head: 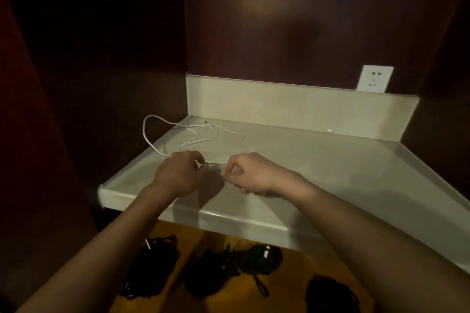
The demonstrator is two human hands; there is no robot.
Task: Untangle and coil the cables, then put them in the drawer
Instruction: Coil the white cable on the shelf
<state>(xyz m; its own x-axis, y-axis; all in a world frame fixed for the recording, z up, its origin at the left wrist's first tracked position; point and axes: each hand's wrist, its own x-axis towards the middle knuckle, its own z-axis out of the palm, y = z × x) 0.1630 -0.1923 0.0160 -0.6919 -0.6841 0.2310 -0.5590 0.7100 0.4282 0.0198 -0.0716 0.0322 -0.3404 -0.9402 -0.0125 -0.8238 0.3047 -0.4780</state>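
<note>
Both forearms reach over the counter (pixel 318 160), left hand (pixel 181 173) and right hand (pixel 250 173) each pinching the white cable (pixel 162 150).

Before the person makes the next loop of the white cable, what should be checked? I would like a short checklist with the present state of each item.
1. Left hand holds the white cable: ok, fingers curled on it.
2. Right hand holds the cable: ok, it pinches the strand.
3. Cable free of crossings: not ok, loose loops overlap on the counter.
4. Cable fully on the counter: not ok, one loop hangs past the left edge.
5. Free plug end visible: ok, it lies near the back wall.
6. Drawer open with room left: ok, black cable bundles lie inside, with bare floor between them.
</note>
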